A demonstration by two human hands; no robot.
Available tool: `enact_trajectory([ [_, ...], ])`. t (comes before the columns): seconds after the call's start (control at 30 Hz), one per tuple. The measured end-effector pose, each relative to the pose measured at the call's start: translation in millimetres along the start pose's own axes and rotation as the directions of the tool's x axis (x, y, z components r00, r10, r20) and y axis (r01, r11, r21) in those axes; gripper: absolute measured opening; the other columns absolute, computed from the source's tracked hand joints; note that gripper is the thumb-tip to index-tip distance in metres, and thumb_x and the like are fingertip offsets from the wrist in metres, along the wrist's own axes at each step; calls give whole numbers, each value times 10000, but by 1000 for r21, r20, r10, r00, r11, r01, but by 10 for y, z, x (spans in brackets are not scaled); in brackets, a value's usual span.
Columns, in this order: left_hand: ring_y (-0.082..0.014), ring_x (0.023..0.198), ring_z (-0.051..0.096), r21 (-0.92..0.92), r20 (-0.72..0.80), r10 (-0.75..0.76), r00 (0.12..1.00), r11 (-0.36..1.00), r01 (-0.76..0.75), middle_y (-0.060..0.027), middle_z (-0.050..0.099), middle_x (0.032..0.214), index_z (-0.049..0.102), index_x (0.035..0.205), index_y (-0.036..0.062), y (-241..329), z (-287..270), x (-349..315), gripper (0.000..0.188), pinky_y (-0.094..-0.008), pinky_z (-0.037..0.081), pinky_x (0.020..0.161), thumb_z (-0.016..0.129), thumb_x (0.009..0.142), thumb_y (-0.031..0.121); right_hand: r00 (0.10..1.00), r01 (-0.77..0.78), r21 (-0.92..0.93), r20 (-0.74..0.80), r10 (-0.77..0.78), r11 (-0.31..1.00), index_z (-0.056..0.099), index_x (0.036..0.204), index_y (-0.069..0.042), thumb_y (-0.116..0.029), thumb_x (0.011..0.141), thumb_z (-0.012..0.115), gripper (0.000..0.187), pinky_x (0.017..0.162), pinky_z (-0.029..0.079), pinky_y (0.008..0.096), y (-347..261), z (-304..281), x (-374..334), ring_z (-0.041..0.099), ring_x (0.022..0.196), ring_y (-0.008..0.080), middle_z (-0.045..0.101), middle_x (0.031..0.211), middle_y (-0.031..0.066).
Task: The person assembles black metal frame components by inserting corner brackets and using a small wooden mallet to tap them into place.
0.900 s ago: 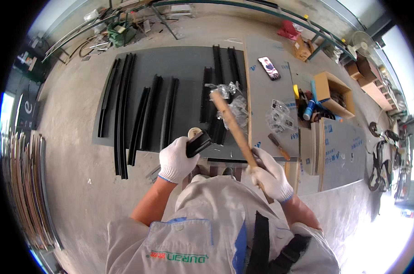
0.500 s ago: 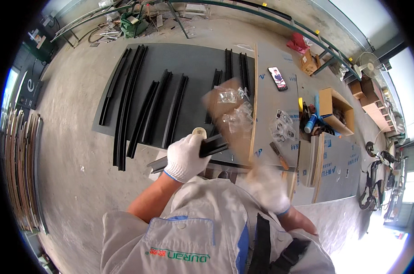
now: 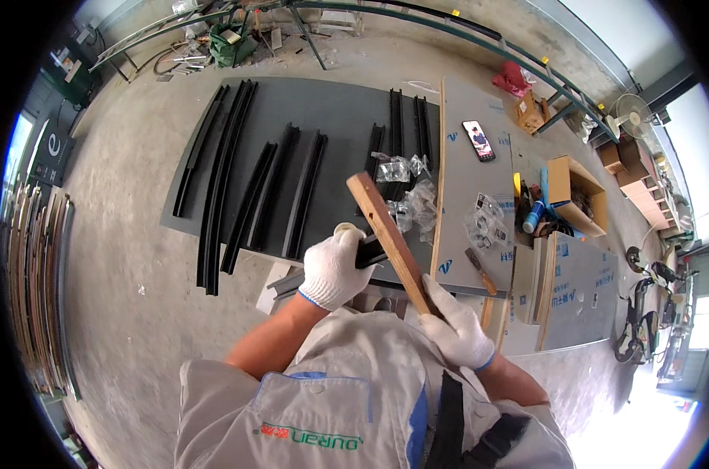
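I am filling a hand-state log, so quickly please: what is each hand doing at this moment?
Left hand: closed, holding a black profile.
Right hand: closed, holding a wooden bar.

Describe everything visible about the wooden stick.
The wooden stick is straight and squared, brown with small dark spots. The gloved right hand grips its near end; the far end points away and leftward. In view it crosses the black profile held by the left hand; contact is unclear.
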State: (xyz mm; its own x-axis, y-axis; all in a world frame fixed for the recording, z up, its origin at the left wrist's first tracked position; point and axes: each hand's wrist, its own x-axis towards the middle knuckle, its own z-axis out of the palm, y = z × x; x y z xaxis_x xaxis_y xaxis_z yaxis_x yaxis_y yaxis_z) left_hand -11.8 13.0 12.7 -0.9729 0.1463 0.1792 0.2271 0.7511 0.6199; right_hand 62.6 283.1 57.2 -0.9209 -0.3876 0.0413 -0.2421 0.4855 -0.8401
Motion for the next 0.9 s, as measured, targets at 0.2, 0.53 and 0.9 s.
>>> enact_trajectory([
  [0.2, -88, 570, 550, -708, 127, -601, 789, 503, 496, -6, 601, 729, 612, 980, 56, -705, 260, 414, 263, -317, 461, 491, 791, 902, 231, 721, -501, 593, -117, 683, 631, 431, 1594, 45, -75, 978, 647, 664, 716, 538, 240, 466, 173, 51, 632, 939, 77, 672, 1268, 142],
  [0.53, -472, 1159, 687, -43, 119, -558, 821, 823, 566, -334, 707, 1220, 468, 1462, -85, -1513, 1083, 157, 708, -509, 544, 1004, 711, 888, 251, 740, -623, -262, -504, 446, 737, 458, 1562, -36, -198, 932, 656, 679, 894, 558, 580, 1832, 780, -518, 679, 1046, 521, 651, 1272, 341],
  [0.9, -442, 1315, 584, 255, -28, -353, 935, 902, 348, -243, 598, 1421, 580, 1420, 23, -1499, 1359, 1123, 706, -512, 503, 1099, 828, 816, 293, 720, -509, -423, -687, 101, 750, 669, 1296, -3, -196, 924, 711, 421, 1065, 485, 528, 2025, 572, -119, 629, 1206, 441, 664, 1322, 247],
])
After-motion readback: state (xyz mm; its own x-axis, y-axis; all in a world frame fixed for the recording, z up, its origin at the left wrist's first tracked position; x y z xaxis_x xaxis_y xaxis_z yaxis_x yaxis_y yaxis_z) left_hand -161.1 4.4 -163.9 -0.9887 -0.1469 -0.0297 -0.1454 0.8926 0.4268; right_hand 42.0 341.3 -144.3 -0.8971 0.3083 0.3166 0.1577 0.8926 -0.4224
